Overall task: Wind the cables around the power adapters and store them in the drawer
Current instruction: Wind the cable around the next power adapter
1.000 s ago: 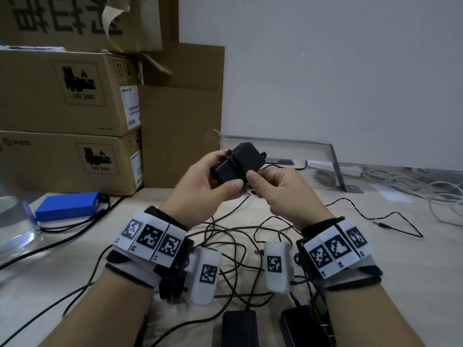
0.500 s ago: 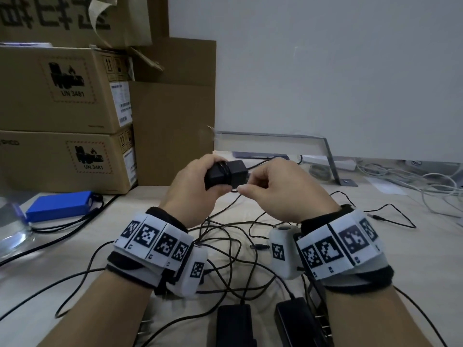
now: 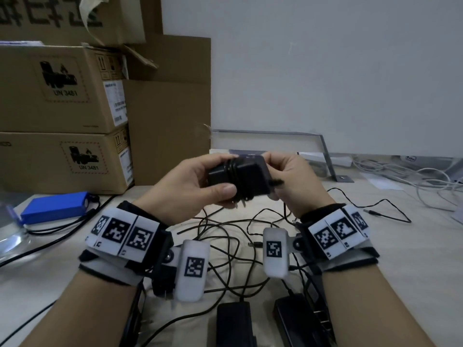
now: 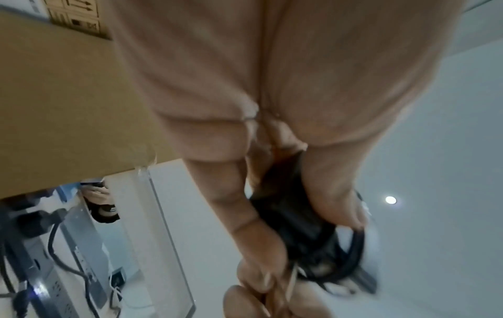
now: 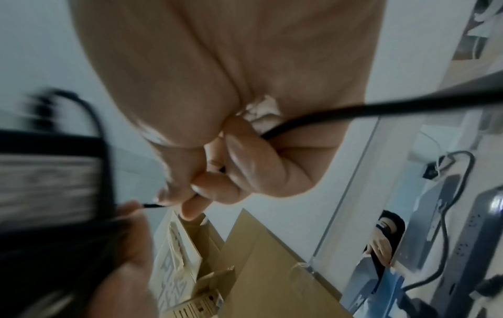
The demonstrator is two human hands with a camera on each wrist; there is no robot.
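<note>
A black power adapter (image 3: pixel 246 180) with several turns of thin black cable round its middle is held above the table. My left hand (image 3: pixel 193 186) grips its left end, thumb on the near face. My right hand (image 3: pixel 292 181) pinches the adapter's cable (image 5: pixel 313 117) at the adapter's right side; the cable runs through its curled fingers in the right wrist view. In the left wrist view the adapter (image 4: pixel 296 217) shows dark between my fingers. Loose black cables (image 3: pixel 235 236) lie tangled on the table below. Two more black adapters (image 3: pixel 234 321) (image 3: pixel 297 319) lie near the front edge. No drawer is in view.
Stacked cardboard boxes (image 3: pixel 62 108) stand at the back left. A blue pack (image 3: pixel 53 207) with a lead lies left on the table (image 3: pixel 413 259). A metal bracket (image 3: pixel 325 151) and white cables (image 3: pixel 413 176) sit at the back right. A clear container (image 3: pixel 10 231) is at the left edge.
Both hands have turned the adapter over while the right hand carried the cable round it; the hands sit a little lower and closer together than a second ago.
</note>
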